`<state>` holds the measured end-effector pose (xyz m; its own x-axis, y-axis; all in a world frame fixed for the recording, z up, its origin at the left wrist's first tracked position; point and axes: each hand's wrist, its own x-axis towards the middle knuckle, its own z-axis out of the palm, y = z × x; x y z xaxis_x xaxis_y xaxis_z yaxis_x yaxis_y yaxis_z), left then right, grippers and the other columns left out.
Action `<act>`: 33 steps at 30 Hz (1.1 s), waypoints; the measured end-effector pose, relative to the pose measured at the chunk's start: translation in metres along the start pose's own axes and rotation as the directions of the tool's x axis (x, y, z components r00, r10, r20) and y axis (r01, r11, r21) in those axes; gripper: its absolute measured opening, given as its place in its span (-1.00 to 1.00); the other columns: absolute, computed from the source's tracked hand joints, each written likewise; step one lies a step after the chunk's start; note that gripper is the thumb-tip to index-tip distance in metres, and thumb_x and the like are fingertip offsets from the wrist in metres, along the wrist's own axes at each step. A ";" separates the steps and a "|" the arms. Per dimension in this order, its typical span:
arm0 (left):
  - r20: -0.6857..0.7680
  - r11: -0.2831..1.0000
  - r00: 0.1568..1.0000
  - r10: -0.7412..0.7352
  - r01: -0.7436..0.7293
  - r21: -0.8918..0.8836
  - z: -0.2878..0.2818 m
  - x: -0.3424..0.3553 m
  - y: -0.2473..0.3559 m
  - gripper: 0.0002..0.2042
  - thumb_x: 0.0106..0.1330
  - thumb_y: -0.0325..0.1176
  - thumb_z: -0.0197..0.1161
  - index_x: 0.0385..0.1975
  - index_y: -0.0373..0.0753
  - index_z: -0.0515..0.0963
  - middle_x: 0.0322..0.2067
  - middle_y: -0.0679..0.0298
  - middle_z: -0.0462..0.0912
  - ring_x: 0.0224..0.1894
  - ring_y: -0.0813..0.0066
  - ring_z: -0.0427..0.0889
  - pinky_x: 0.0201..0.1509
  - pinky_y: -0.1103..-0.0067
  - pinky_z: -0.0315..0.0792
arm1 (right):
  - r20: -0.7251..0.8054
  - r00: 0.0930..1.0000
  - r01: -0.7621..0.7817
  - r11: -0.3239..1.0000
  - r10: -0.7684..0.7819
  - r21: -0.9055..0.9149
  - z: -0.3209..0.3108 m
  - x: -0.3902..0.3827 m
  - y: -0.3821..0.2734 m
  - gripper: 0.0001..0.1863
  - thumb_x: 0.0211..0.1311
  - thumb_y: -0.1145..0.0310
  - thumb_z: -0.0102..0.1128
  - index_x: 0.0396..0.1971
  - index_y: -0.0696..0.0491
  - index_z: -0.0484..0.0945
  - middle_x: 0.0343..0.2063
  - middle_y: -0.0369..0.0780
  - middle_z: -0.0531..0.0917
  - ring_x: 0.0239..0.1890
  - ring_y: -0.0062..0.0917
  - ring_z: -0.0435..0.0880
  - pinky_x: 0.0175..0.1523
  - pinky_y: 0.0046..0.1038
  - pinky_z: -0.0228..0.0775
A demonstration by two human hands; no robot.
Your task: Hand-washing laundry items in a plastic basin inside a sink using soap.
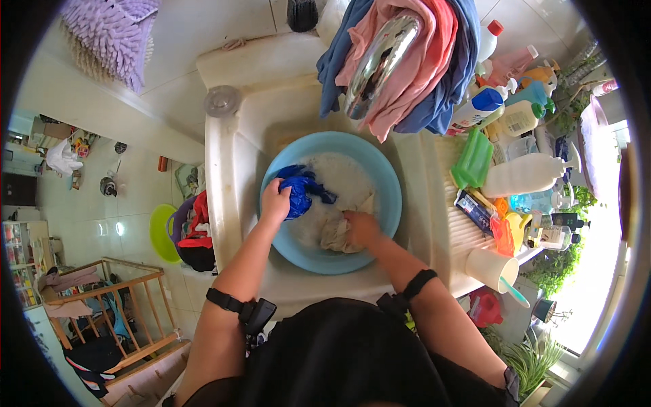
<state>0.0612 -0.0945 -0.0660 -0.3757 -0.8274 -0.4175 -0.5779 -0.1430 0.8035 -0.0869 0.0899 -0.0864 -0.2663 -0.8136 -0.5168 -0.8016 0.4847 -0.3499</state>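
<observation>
A light blue basin [391, 183] stands in the white sink [220, 163], with cloudy, sudsy water [342, 173] in it. At the basin's left side my left hand [274, 201] is closed round a wet, deep blue cloth [297, 197]; part of this cloth trails into the suds. My right hand [363, 229], low in the basin and towards its right, grips a beige cloth [337, 236] that lies bunched and partly under water. The fingertips of my right hand are partly hidden by the cloth and the water.
Pink and blue cloths [434, 61] hang over the shiny faucet [383, 61]. Bottles, a green plastic container [472, 159] and a white cup with a toothbrush [485, 268] crowd the ribbed ledge at right. Left of the sink, clothes [198, 234] fill a tub beside a lime-green basin [161, 234].
</observation>
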 end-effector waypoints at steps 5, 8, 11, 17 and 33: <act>0.221 0.819 0.960 0.175 -0.266 0.508 0.000 -0.019 -0.028 -0.75 0.05 -0.39 0.14 -0.24 -0.25 0.45 -0.23 -0.01 0.45 -0.17 0.03 0.43 -0.06 0.37 0.32 | -0.122 0.992 0.103 0.639 -0.014 0.763 -0.061 -0.026 0.009 -0.67 -0.25 0.69 -0.14 -0.40 0.05 0.38 -0.48 -0.28 0.47 -0.45 -0.54 0.47 -0.37 -0.53 0.29; 0.367 0.752 0.930 -0.021 -0.227 0.619 -0.001 -0.037 -0.010 -0.65 0.03 -0.31 0.18 -0.13 -0.17 0.44 -0.09 -0.01 0.36 -0.05 0.06 0.37 0.04 0.37 0.28 | -0.137 0.988 0.137 0.010 0.072 0.991 -0.093 -0.041 0.010 -0.64 -0.33 0.75 -0.22 -0.46 0.02 0.30 -0.52 -0.36 0.35 -0.45 -0.63 0.39 -0.44 -0.61 0.21; 0.425 0.467 0.889 0.173 -0.454 0.759 0.002 -0.066 0.022 -0.57 -0.04 -0.23 0.26 -0.11 -0.13 0.45 0.05 0.05 0.22 0.10 0.15 0.24 0.08 0.32 0.23 | -0.151 0.988 0.153 -0.247 0.026 0.957 -0.119 -0.053 -0.002 -0.63 -0.37 0.80 -0.22 -0.51 0.01 0.24 -0.53 -0.37 0.31 -0.46 -0.64 0.34 -0.44 -0.64 0.17; 0.395 0.769 0.667 0.631 -0.605 -0.208 0.024 -0.053 0.045 -0.66 -0.05 -0.32 0.29 -0.23 -0.22 0.46 -0.10 0.14 0.41 -0.04 0.36 0.40 -0.03 0.48 0.30 | -0.247 0.950 0.165 -0.365 -0.190 0.916 -0.155 -0.064 -0.040 -0.65 -0.37 0.79 -0.18 -0.53 0.01 0.22 -0.51 -0.38 0.32 -0.42 -0.63 0.37 -0.38 -0.65 0.18; 0.145 0.791 0.778 0.611 -0.600 -0.115 0.001 -0.091 0.092 -0.79 0.04 -0.44 0.22 -0.35 -0.32 0.38 -0.46 0.13 0.49 -0.44 0.33 0.50 -0.34 0.52 0.37 | 0.128 0.978 -0.207 -0.758 -0.163 0.619 -0.083 0.001 -0.032 -0.35 0.15 -0.20 -0.30 0.09 -0.03 0.21 -0.01 -0.12 0.38 0.06 -0.28 0.33 0.18 -0.20 0.06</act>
<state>0.0416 -0.0324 0.0456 -0.7504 -0.6526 0.1050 -0.1481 0.3209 0.9355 -0.1062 0.0474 -0.0111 -0.0613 -0.8338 -0.5487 0.9938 0.0003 -0.1114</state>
